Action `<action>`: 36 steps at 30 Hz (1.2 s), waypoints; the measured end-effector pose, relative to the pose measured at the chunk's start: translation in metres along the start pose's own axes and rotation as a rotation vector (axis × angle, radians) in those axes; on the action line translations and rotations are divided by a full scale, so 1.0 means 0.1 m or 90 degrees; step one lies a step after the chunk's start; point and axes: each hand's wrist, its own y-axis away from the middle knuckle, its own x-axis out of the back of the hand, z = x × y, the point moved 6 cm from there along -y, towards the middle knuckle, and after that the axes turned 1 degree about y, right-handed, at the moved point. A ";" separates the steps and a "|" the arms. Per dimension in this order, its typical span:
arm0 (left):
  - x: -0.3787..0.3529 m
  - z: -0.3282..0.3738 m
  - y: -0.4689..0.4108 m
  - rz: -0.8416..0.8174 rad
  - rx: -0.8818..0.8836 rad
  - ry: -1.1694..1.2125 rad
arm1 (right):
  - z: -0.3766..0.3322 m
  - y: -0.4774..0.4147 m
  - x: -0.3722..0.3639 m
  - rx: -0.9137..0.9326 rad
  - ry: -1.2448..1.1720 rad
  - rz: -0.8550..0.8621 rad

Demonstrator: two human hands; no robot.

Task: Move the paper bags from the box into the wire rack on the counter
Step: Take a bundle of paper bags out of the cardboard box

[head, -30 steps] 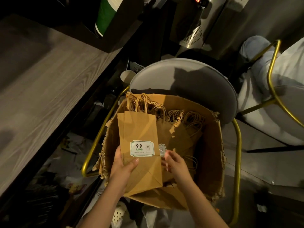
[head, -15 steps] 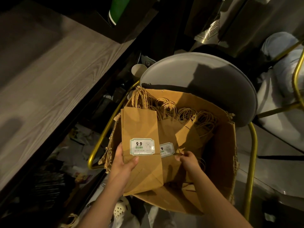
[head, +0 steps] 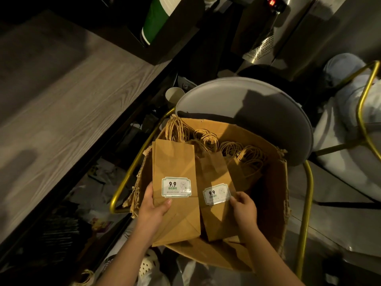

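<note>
left hand (head: 153,205) holding bag stack (head: 174,162) (labelled 9.9); right hand (head: 244,209) pinching second bag (head: 214,172)

The left hand (head: 153,205) has its fingers hidden behind a bag (head: 175,162). The labels' (head: 176,187) small print is unreadable. The bench (head: 61,120) runs off the left edge.

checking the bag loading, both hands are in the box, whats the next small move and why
Probably lift the second bag, pinched at its edge by the right hand, onto the bag stack the left hand holds. Both sit in the box, and no rack is in view.
</note>
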 end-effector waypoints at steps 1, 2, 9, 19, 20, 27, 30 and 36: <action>-0.01 0.00 0.00 0.001 0.004 -0.003 | 0.01 0.02 0.07 0.004 -0.013 0.008; -0.02 0.00 0.00 0.001 0.006 -0.006 | 0.02 0.04 0.15 0.011 -0.032 0.014; -0.08 -0.02 0.01 -0.016 0.019 -0.012 | -0.06 0.22 0.48 0.035 -0.216 -0.030; -0.19 0.04 0.09 -0.053 0.032 0.057 | -0.23 0.49 0.21 0.036 -0.265 -0.159; -0.20 0.04 0.10 -0.049 0.034 0.059 | -0.24 0.53 0.16 0.033 -0.257 -0.169; -0.34 0.06 0.18 -0.062 0.024 0.061 | -0.29 0.65 -0.14 0.058 -0.231 -0.157; -0.38 0.03 0.19 -0.061 0.038 0.054 | -0.28 0.66 -0.26 0.062 -0.218 -0.168; -0.30 -0.03 0.10 -0.038 0.038 0.037 | -0.15 0.50 -0.26 -0.031 -0.272 -0.205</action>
